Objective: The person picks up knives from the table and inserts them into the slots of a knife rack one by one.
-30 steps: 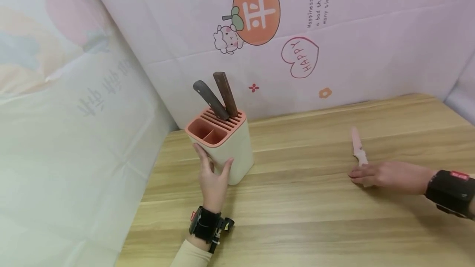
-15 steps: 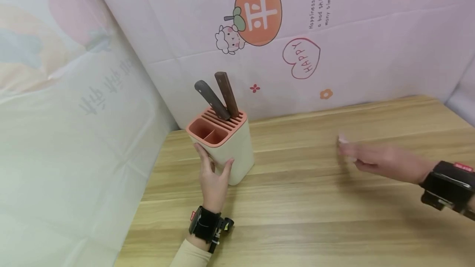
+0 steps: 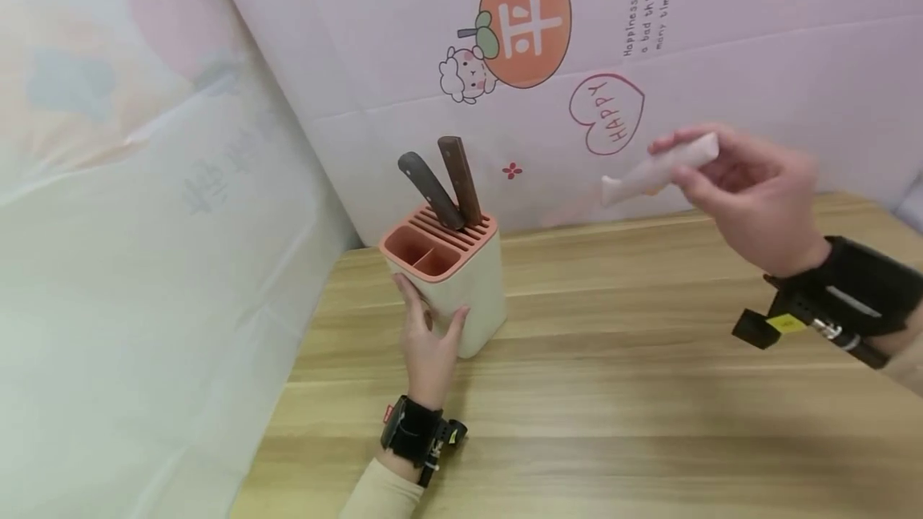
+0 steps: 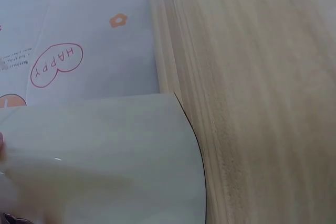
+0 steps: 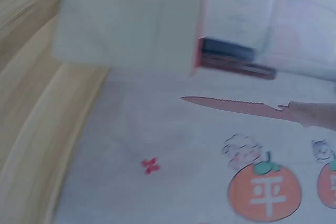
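A cream knife block (image 3: 479,295) with a coral slotted top stands on the wooden table (image 3: 613,391). My left hand (image 3: 431,359) holds its near side, fingers round the left corner and thumb on the front. In the left wrist view the block's pale wall (image 4: 115,145) fills the lower left. Raised above the table at the right, my right hand (image 3: 767,191) grips a knife by its pale handle (image 3: 663,169). Its pink, partly serrated blade (image 5: 231,105) points toward the block, tip foremost; in the head view it is blurred against the backdrop.
Two knives, one with a grey handle (image 3: 431,191) and one with a brown handle (image 3: 460,181), stand in the block's slots. Two undivided wells (image 3: 407,247) lie at its near side. A printed pink sheet (image 3: 375,46) hangs behind, and a white sheet (image 3: 144,279) at the left.
My right hand has picked the knife up from the table, raised it and turned it so the blade points left. The left hand stays on the block; the head view has shifted slightly.
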{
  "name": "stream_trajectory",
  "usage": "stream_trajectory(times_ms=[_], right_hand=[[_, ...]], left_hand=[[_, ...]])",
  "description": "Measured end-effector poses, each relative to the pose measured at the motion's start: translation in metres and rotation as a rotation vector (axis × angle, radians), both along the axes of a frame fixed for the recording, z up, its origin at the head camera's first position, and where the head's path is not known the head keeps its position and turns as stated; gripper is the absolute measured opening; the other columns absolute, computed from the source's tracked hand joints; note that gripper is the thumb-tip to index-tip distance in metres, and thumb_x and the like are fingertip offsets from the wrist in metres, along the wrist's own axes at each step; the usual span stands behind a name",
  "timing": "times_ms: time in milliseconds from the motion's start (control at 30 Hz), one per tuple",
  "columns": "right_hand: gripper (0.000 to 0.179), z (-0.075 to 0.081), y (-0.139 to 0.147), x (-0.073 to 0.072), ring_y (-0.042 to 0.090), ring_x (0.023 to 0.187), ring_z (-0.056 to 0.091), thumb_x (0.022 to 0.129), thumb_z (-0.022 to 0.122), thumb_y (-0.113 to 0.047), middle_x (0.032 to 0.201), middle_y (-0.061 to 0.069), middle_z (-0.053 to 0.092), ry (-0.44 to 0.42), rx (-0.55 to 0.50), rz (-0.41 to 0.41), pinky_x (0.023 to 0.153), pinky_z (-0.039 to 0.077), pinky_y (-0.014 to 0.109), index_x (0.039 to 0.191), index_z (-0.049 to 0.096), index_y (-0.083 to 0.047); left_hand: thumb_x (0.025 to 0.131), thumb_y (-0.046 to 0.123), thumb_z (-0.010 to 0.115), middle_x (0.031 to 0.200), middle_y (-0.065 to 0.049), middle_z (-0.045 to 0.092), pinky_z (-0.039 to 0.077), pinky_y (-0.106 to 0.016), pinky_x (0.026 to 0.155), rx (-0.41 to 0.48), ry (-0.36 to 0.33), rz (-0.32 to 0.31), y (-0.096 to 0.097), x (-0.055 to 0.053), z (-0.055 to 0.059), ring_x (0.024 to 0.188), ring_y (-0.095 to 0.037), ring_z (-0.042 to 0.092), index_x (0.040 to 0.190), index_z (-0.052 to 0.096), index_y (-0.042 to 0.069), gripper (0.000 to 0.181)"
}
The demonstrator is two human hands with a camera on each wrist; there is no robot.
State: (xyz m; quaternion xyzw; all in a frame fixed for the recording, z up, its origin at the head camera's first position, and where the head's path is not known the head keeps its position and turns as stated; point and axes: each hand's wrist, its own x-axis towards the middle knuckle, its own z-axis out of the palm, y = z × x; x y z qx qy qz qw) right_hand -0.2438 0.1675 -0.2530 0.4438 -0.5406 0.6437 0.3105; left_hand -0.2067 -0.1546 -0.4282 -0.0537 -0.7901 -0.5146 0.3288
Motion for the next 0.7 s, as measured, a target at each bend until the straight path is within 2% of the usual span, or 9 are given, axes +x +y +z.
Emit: stream_trajectory(times_ms=[133,200,333,467,700], right_hand=[[0.024,0.017,-0.017,-0.008,0.028,0.087,0.067,0.081,0.058,0.021,0.099,0.026,0.068,-0.117,-0.174,0.089,0.073,0.056,0.024,0.104,0.054,0.029],[0.026,0.02,-0.027,-0.011,0.032,0.093,0.065,0.083,0.058,0.019,0.1,0.028,0.067,-0.166,-0.207,0.115,0.077,0.055,0.031,0.106,0.053,0.028],[0.026,0.02,-0.048,-0.016,0.033,0.094,0.064,0.086,0.061,0.014,0.102,0.028,0.066,-0.211,-0.223,0.136,0.079,0.055,0.033,0.108,0.056,0.024],[0.023,0.013,-0.074,-0.022,0.032,0.099,0.063,0.088,0.061,0.01,0.104,0.023,0.068,-0.2,-0.194,0.124,0.081,0.054,0.033,0.11,0.06,0.018],[0.025,0.001,-0.113,-0.034,0.026,0.099,0.064,0.089,0.06,0.009,0.11,0.016,0.068,-0.107,0.023,0.032,0.084,0.054,0.031,0.114,0.064,0.007]], left_hand=[[0.087,0.025,0.074,0.16,-0.005,0.004,0.04,-0.05,0.101,0.002,-0.011,0.001,0.001,-0.001,0.0,0.141,-0.02,0.019,0.155,0.001,0.015,0.1],[0.087,0.025,0.074,0.16,-0.005,0.003,0.04,-0.05,0.101,0.002,-0.017,0.007,0.0,0.0,0.001,0.141,-0.02,0.018,0.155,0.001,0.015,0.101],[0.087,0.024,0.074,0.16,-0.006,0.002,0.041,-0.05,0.1,-0.008,-0.021,0.01,0.001,-0.001,0.001,0.141,-0.021,0.018,0.155,0.0,0.014,0.101],[0.087,0.024,0.075,0.16,-0.008,0.003,0.042,-0.05,0.099,-0.015,-0.011,0.018,0.001,-0.001,0.0,0.141,-0.022,0.019,0.155,0.001,0.012,0.102],[0.086,0.023,0.076,0.159,-0.013,0.008,0.046,-0.05,0.095,-0.051,0.009,0.033,-0.001,0.0,0.001,0.139,-0.026,0.025,0.155,0.002,0.009,0.102]])
